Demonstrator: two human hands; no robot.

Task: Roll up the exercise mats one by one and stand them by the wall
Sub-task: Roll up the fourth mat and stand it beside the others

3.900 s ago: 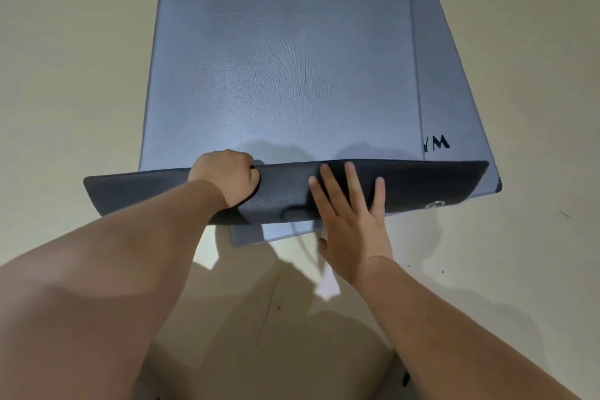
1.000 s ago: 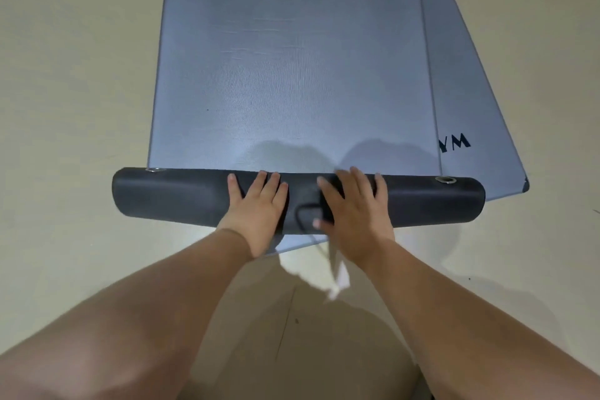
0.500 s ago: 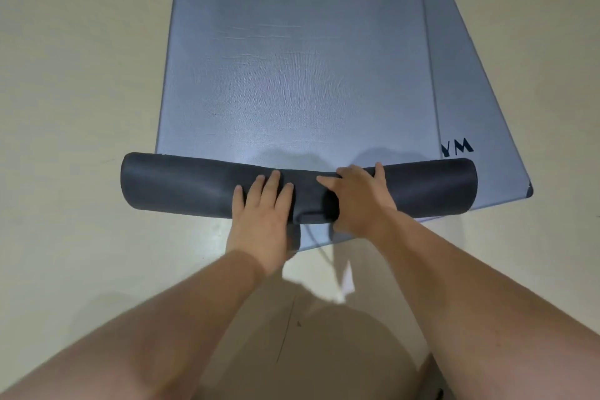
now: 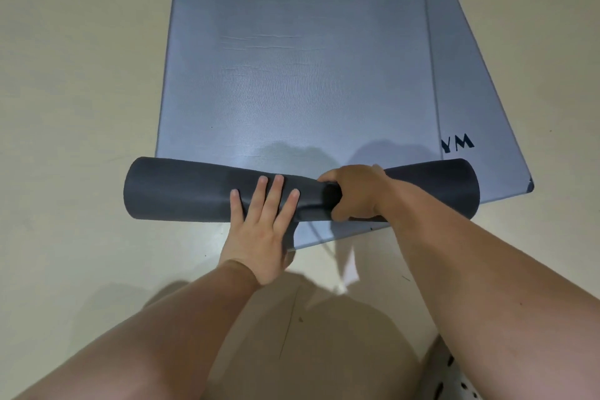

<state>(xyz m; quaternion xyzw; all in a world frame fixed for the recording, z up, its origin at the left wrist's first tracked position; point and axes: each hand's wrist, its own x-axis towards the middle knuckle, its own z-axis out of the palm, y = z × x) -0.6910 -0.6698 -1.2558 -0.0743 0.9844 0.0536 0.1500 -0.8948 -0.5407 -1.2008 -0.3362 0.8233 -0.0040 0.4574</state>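
The far end of the top mat (image 4: pixel 292 58) runs out of view beyond the roll (image 4: pixel 181 191). The lower mat (image 4: pixel 470 91) shows only as a strip past the roll's right end and a corner poking out on the roll's near side. Its dark lettering (image 4: pixel 457 143), just beyond the roll, is partly covered. The fingertips of the right hand (image 4: pixel 357 195) are hidden over the roll's far side. On the floor (image 4: pixel 65 75), nearer than the roll, a pale patch (image 4: pixel 349 273) is hard to make out (paper or light, I cannot tell). The roll, its dark face outward, lies crosswise on the top mat's near end. The left hand (image 4: pixel 259 224) lies flat with straight fingers, pressing the roll's middle. The right hand curls over the roll just beside it and grips it.
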